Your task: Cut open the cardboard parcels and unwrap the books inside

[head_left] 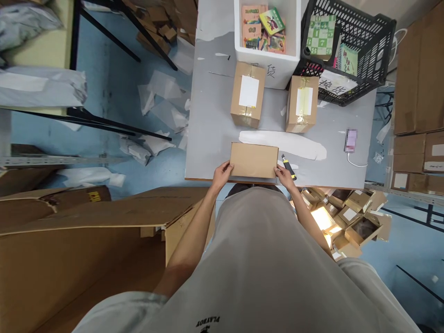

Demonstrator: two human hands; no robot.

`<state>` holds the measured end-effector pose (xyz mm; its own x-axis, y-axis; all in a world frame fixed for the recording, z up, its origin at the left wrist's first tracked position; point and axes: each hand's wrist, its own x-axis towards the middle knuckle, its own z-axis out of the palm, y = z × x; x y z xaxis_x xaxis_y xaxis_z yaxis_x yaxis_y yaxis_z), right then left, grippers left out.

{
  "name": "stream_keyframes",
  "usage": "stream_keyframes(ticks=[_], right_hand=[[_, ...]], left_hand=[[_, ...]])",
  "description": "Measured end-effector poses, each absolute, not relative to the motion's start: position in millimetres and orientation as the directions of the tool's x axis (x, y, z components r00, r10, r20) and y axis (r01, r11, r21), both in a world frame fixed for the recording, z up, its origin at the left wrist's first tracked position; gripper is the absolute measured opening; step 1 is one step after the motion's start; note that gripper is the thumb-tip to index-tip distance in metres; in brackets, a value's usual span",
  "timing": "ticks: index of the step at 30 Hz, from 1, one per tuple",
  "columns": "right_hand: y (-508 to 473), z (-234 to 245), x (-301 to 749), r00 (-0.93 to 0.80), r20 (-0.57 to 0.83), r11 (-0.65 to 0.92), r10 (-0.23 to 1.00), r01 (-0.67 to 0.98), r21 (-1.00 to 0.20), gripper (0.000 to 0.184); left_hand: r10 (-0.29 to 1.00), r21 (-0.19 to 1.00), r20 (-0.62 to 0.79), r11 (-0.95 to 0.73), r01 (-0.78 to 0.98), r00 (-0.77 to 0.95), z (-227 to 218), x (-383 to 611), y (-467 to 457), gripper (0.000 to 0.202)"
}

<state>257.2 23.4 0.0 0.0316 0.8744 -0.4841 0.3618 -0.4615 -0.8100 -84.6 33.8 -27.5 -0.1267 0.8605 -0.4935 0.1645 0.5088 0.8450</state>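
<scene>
A plain brown cardboard box [255,160] lies at the front edge of the grey table [211,111]. My left hand [222,175] pinches its left end, and my right hand [284,176] pinches its right end near the front corner. Just beyond my right hand is a black and yellow utility knife [288,166], partly covered by the fingers. Behind the box runs a long white patch [282,144] on the tabletop. Two taped cardboard boxes with white labels stand farther back, a left one [248,95] and a right one [302,104].
A white bin [267,71] with small packs and a black crate [376,60] with booklets stand at the back. A phone [351,140] with a cable lies at right. Beside me are a large carton [86,259] and a pile of opened boxes [350,215].
</scene>
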Motion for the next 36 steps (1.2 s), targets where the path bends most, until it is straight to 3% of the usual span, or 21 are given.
stream_keyframes(ticks=[5,10,16,21,25,29,36], right_hand=[[12,-10,263,0.132,-0.593,-0.602,0.795,0.298,-0.741,0.063],[1,-6,262,0.051,-0.580,-0.563,0.813,0.325,-0.760,0.042],[23,15,261,0.108,-0.415,-0.428,0.903,0.300,-0.853,0.070],[56,38,262,0.142,-0.294,-0.326,0.945,0.386,-0.863,0.068],[54,36,251,0.092,-0.331,-0.337,0.939,0.436,-0.835,0.069],[39,21,241,0.106,-0.381,-0.393,0.919,0.357,-0.847,0.073],[27,2,279,0.209,-0.460,-0.502,0.863,0.245,-0.829,0.082]], left_hand=[[0.812,0.813,-0.551,0.575,0.098,-0.190,-45,-86,21,0.056],[0.805,0.798,-0.554,0.586,0.138,-0.211,-46,-86,12,0.042],[0.863,0.849,-0.440,0.490,0.199,-0.249,-18,-87,36,0.041],[0.915,0.882,-0.249,0.350,0.316,-0.317,15,-89,65,0.039],[0.904,0.865,-0.253,0.371,0.339,-0.344,24,-90,67,0.036],[0.869,0.832,-0.321,0.449,0.326,-0.377,24,-92,57,0.032],[0.938,0.895,-0.230,0.309,0.323,-0.261,60,-64,44,0.035]])
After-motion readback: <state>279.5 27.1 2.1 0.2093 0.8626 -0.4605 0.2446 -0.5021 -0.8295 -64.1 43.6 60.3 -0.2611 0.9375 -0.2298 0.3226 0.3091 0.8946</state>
